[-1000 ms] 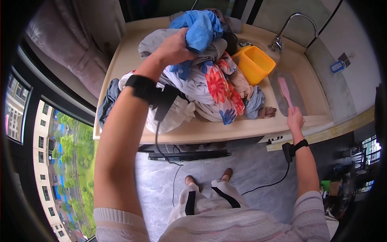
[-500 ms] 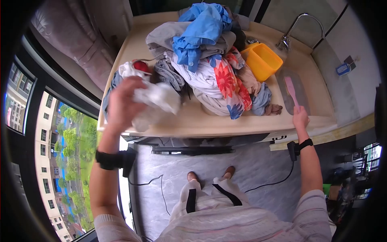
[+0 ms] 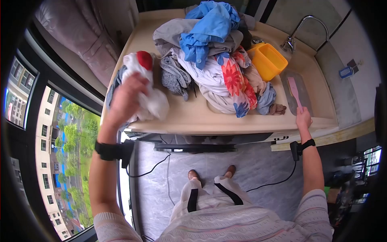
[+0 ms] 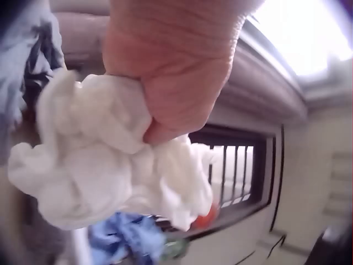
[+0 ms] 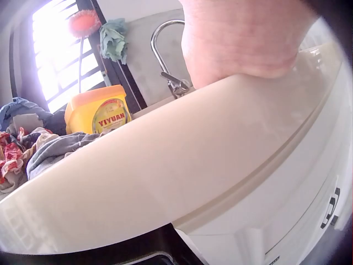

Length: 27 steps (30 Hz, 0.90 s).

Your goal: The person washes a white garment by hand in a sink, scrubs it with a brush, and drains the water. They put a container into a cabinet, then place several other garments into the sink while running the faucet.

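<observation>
A white cloth [image 3: 155, 105], soft and crumpled, with a red patch [image 3: 144, 59] at its top, is being held up over the left end of the table [image 3: 193, 119], near its front edge. The left grip [image 3: 125, 99] is clenching it, fingers curling tight round a bunched fold. In the left wrist view the cloth [image 4: 94, 165] is bulging out in puffy wrinkles below the fist [image 4: 171, 61], and its lower edge is blurring away.

Beside it, a pile [image 3: 219, 76] of laundry is heaping up across the table's middle: a blue shirt [image 3: 209, 28] is lying on top, a floral piece [image 3: 234, 80] in red and orange is draping down the front, and a grey garment [image 3: 173, 76] is trailing out toward the cloth. What is lying under the heap is hidden.

A yellow plastic tub [image 3: 268, 60], boxy and glossy, is standing just right of the pile. A pink brush [image 3: 294, 90] is lying on a clear mat further right, below a curved metal tap [image 3: 298, 30].

The right grip [image 3: 303, 119] is resting released on the table's smooth cream rim, at the near end of the brush; whether the fingertips are touching the brush is hard to make out. The right wrist view is showing only the heel of that grip [image 5: 242, 38] on the rounded rim, the fingers cut off.
</observation>
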Each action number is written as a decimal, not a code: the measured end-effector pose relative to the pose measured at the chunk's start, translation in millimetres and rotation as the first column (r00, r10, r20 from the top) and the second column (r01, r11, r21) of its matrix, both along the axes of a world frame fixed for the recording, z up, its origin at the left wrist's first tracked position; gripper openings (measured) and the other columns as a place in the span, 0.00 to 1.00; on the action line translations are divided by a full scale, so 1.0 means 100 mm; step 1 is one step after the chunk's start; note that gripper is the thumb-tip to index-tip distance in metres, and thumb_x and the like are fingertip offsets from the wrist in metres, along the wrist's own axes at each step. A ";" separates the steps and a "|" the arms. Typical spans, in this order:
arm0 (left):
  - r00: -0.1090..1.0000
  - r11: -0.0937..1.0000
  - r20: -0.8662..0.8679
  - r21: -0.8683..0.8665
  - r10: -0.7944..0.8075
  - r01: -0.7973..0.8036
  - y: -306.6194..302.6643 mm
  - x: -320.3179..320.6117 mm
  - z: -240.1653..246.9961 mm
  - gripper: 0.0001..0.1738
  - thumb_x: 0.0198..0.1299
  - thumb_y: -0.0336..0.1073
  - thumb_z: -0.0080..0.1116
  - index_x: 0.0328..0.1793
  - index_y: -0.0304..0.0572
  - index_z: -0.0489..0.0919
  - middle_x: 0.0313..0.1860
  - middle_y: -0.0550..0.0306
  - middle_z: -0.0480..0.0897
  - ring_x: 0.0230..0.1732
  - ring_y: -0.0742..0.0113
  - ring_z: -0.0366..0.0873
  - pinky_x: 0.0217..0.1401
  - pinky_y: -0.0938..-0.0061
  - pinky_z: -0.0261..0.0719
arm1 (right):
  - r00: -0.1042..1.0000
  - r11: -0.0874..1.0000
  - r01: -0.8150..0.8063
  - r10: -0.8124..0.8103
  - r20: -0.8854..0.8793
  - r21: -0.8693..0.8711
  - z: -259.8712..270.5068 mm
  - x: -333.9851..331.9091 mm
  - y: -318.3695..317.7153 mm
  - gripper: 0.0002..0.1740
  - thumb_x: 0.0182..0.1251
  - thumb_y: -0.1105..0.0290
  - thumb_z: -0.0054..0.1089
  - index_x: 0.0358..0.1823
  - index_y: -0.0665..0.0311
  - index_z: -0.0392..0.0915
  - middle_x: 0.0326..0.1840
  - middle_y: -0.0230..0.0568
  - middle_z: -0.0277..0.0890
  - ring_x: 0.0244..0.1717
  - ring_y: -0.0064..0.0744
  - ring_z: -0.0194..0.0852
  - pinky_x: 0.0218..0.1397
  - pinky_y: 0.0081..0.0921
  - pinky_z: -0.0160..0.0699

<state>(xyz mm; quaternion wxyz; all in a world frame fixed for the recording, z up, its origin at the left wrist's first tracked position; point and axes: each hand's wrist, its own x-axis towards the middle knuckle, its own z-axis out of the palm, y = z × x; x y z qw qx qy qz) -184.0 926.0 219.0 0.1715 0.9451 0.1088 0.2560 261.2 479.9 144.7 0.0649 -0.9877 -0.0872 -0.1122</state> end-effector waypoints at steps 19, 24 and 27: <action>0.968 0.134 0.104 -0.988 0.227 0.075 0.03 0.41 0.38 0.16 0.54 0.26 0.50 0.50 0.35 0.74 0.39 0.57 0.79 0.36 0.69 0.77 0.36 0.75 0.78 | 0.999 0.999 -0.029 0.028 0.029 0.040 0.01 -0.05 0.00 0.18 0.63 0.52 0.47 0.43 0.55 0.74 0.34 0.44 0.79 0.41 0.48 0.76 0.49 0.42 0.64; 0.896 -0.167 0.386 -0.890 0.219 0.424 0.25 0.16 0.17 0.16 0.55 0.30 0.48 0.50 0.34 0.73 0.42 0.52 0.79 0.45 0.63 0.75 0.53 0.67 0.71 | 0.999 1.000 -0.028 0.028 0.036 0.013 0.04 -0.06 0.03 0.17 0.63 0.52 0.47 0.44 0.55 0.75 0.33 0.44 0.79 0.40 0.47 0.77 0.50 0.41 0.63; 0.902 -0.171 0.360 -0.899 0.237 0.403 0.25 0.17 0.17 0.17 0.55 0.32 0.48 0.50 0.34 0.73 0.44 0.51 0.78 0.48 0.61 0.73 0.56 0.64 0.68 | 1.000 0.999 -0.025 0.025 0.014 0.032 0.04 -0.06 0.03 0.17 0.63 0.52 0.47 0.44 0.54 0.75 0.33 0.44 0.79 0.41 0.47 0.77 0.51 0.41 0.62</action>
